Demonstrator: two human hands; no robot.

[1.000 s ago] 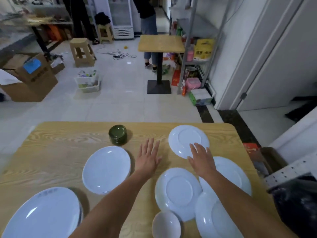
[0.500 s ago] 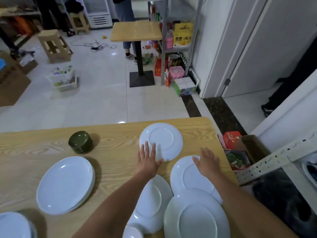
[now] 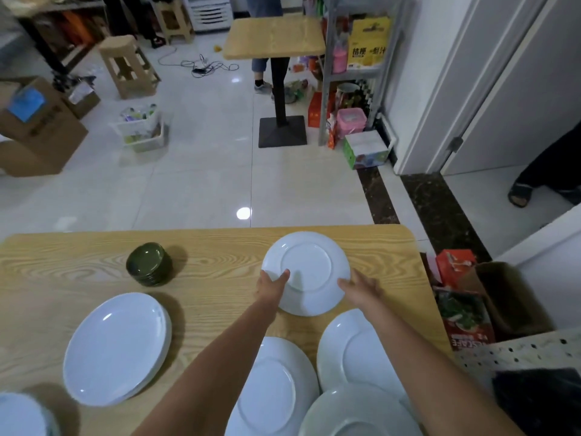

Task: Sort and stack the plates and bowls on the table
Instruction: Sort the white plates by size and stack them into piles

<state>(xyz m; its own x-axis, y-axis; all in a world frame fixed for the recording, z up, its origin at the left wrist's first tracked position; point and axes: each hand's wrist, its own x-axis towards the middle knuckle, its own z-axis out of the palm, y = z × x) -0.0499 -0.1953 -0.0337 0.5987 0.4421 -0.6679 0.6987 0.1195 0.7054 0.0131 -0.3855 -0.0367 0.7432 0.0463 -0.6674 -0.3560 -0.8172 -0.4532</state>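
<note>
Head view, looking down over a wood-grain table [image 3: 204, 278]. Both hands out on one upturned white plate [image 3: 306, 265] near the far right corner. Left hand [image 3: 272, 286] gripping the near-left rim, thumb laid across the underside. Right hand [image 3: 361, 289] gripping the near-right rim, thumb on top, fingers hidden beneath. Cannot tell whether lifted clear or resting on the wood.

Readable writing first. Dark Chinese characters on a yellow box [image 3: 367, 42], up on a metal shelf [image 3: 327, 73] across the room. Upside-down letters "SCAFE" on a red pack [image 3: 468, 338] just beside the right edge of the table. Blue label and dark print on a cardboard box [image 3: 34, 121] at far left, too small to read.

Containers next. White plastic basket [image 3: 141, 127] on the floor, filled with bottles and green items. Pink lidded tub [image 3: 350, 121] at the foot of the shelf, contents unseen. Green and white carton [image 3: 366, 149] just beside it, closed. Open brown box [image 3: 503, 297] to the right of the red pack, inside dark.

On the table otherwise: stack of dark green bowls [image 3: 149, 264] at far left-centre, well apart from the held plate. Stack of oval white plates [image 3: 116, 349] nearer, at left. Another upturned plate [image 3: 270, 388] under the left forearm, touching a face-up plate [image 3: 355, 350] at right. One more white plate [image 3: 355, 413] overlapping both at the bottom edge. Edge of a further white stack [image 3: 19, 416] in the bottom-left corner.
</note>
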